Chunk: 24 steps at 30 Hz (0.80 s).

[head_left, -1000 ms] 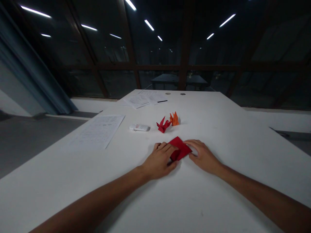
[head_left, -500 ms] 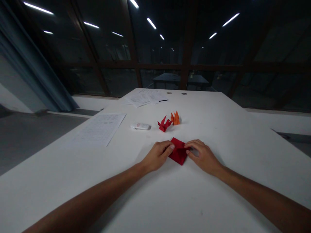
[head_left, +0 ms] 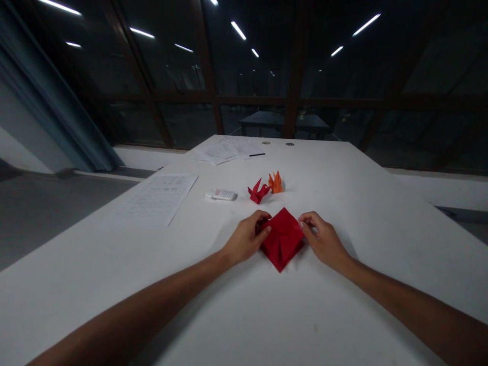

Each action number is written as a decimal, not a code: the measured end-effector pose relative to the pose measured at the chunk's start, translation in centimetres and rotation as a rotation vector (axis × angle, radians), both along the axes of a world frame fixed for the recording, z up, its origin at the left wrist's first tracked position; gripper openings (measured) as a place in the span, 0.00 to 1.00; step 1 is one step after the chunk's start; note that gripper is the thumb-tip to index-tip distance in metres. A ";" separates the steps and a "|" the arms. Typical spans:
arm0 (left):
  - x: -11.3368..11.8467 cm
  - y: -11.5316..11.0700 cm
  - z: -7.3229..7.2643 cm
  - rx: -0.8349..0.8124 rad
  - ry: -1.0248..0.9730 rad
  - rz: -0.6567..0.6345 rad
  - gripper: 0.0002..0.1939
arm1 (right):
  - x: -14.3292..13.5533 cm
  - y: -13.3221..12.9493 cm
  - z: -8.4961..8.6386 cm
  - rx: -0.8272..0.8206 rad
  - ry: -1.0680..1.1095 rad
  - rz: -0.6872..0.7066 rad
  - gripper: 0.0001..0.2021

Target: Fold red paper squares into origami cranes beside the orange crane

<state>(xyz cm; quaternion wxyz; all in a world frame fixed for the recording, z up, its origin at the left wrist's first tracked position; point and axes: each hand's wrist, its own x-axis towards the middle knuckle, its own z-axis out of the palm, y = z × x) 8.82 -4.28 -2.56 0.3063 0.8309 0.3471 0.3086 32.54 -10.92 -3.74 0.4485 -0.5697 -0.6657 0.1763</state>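
Note:
A folded sheet of red origami paper (head_left: 283,236) lies in a diamond shape on the white table, with a crease standing up at its lower middle. My left hand (head_left: 249,236) pinches its left corner, thumb on top and fingers curled beneath. At the right corner, my right hand (head_left: 322,239) pinches the paper between thumb and fingertips. Just beyond the paper stand a red paper crane (head_left: 259,192) and, slightly behind it, an orange paper crane (head_left: 275,182).
Left of the cranes lies a white bottle or tube (head_left: 221,195). A printed sheet (head_left: 160,198) rests farther left. More papers (head_left: 229,150) and a thin black stick (head_left: 256,154) are near the table's (head_left: 324,310) far end. Dark windows stand beyond.
The red paper has been spread into a larger diamond with its top point showing. My right hand has moved slightly right with the right corner.

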 end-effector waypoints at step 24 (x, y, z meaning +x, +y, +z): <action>0.1 -0.3 1.0 -0.133 -0.058 -0.086 0.14 | -0.3 -0.1 0.3 -0.060 -0.031 0.060 0.06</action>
